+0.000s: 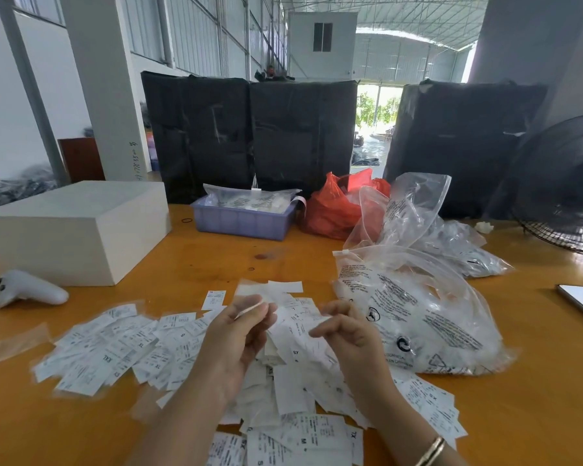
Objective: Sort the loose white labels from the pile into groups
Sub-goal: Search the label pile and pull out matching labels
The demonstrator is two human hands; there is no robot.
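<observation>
- left hand (239, 334) raised over the pile (293, 375), fingers pinching a thin label (248, 310) seen edge-on; right hand (345, 334) fingers curled, seem to nip a label tip, cannot tell for sure
- pile lies on the orange surface (182, 264) right under both hands; a spread group (115, 344) sits to its left, edges touching the pile
- risk: group and pile overlap, so a sorted label could slide back in and mix sizes; thin labels likely stick, two lifted as one
- risk: clear bags (418, 324) touch the pile's right side; loose labels may slip under them
- hidden: held label's print unreadable, motion blur on both hands; labels under the hands covered; bottom of pile cut off by frame
</observation>
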